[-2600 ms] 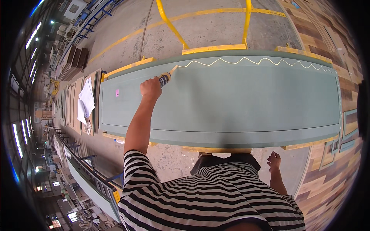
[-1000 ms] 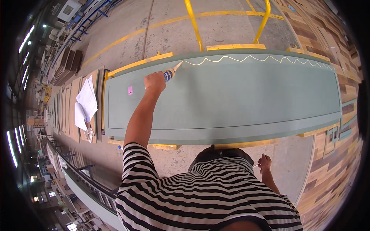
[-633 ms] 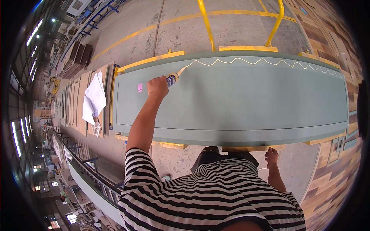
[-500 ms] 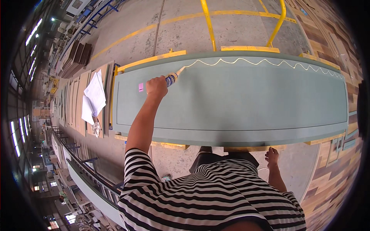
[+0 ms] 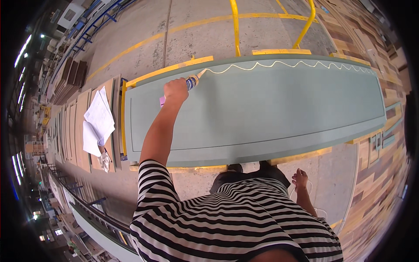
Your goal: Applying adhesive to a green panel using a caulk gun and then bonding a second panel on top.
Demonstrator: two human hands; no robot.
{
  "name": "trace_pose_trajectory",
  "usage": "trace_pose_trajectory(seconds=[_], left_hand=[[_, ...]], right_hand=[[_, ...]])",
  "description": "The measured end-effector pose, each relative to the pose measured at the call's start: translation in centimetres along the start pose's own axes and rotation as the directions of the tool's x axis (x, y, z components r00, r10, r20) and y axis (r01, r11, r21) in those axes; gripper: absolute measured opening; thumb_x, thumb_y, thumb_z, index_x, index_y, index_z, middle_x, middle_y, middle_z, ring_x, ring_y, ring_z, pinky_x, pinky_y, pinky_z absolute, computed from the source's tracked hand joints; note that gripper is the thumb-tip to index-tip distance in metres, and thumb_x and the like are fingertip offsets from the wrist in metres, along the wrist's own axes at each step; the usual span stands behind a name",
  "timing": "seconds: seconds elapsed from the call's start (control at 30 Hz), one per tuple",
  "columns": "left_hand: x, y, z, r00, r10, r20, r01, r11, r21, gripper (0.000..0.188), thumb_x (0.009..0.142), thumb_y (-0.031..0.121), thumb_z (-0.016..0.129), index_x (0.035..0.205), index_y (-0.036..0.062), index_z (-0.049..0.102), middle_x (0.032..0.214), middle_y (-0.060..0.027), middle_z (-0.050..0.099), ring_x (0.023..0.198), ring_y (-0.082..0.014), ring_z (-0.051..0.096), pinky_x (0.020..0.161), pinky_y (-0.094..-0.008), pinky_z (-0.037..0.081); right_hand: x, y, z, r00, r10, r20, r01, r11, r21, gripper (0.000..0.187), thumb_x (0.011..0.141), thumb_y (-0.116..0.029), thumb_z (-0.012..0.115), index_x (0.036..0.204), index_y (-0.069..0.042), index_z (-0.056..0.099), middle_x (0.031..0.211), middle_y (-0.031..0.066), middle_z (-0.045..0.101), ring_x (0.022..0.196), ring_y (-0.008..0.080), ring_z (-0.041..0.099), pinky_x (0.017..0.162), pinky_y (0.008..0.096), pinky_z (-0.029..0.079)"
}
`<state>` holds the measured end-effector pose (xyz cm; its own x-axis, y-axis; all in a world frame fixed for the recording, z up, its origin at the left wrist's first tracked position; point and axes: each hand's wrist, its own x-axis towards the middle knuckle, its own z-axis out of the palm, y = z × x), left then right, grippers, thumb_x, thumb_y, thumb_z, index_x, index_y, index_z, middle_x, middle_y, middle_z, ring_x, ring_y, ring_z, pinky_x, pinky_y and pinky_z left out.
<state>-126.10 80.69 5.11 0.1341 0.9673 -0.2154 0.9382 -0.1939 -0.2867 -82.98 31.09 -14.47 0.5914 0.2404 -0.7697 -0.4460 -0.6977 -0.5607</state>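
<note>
My left hand (image 5: 176,90) is wrapped round a glue bottle (image 5: 192,82) with a blue label and a pale tapered nozzle. The bottle is tilted, its tip close to the far edge of a long grey-green panel (image 5: 270,105). From that tip a wavy bead of pale glue (image 5: 275,63) runs right along the panel's far side. A pink sticker (image 5: 162,101) shows beside my left wrist, partly covered. My right hand (image 5: 300,180) hangs off the panel's near edge, fingers loosely bent and apart, with nothing visible in it.
Yellow supports (image 5: 174,70) lie under the panel, and yellow rails (image 5: 236,30) stand beyond it. White papers (image 5: 99,118) and a crumpled wrap (image 5: 104,161) rest on stacked brown boards (image 5: 83,144) at left. Wood-patterned flooring (image 5: 371,187) lies at right.
The left hand and bottle have shifted left along the panel, and the glue bead reaches further left. My right hand has moved slightly away from the panel's near edge. The view has shifted.
</note>
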Motion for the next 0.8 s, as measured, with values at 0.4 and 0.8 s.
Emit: trace_pose_trajectory(seconds=[0.4,0.8], left_hand=[[-3.0,-5.5,2.2,0.999,0.043,0.010,-0.043,0.999,-0.028,0.027,0.080,0.012,0.061,0.106,0.0075,0.062,0.098,-0.0109,0.071,0.091,-0.0275,0.069,0.077,-0.0372,0.055],[-3.6,-8.1,2.9,0.998,-0.049,0.042,0.051,0.997,-0.056,0.027,0.080,0.012,0.061,0.107,0.0076,0.061,0.097,-0.0106,0.071,0.092,-0.0274,0.069,0.078,-0.0369,0.055]], right_hand=[[-6.5,6.5,2.7,0.990,0.137,-0.038,-0.138,0.990,-0.042,0.035,0.092,-0.032,0.060,0.117,-0.007,0.056,0.075,0.0028,0.057,0.059,0.0126,0.054,0.048,0.0246,0.041],[-4.9,1.9,5.9,0.999,-0.009,0.044,0.013,0.994,-0.104,0.035,0.094,-0.036,0.058,0.115,-0.009,0.055,0.076,0.0011,0.054,0.065,0.0133,0.055,0.053,0.0281,0.044]])
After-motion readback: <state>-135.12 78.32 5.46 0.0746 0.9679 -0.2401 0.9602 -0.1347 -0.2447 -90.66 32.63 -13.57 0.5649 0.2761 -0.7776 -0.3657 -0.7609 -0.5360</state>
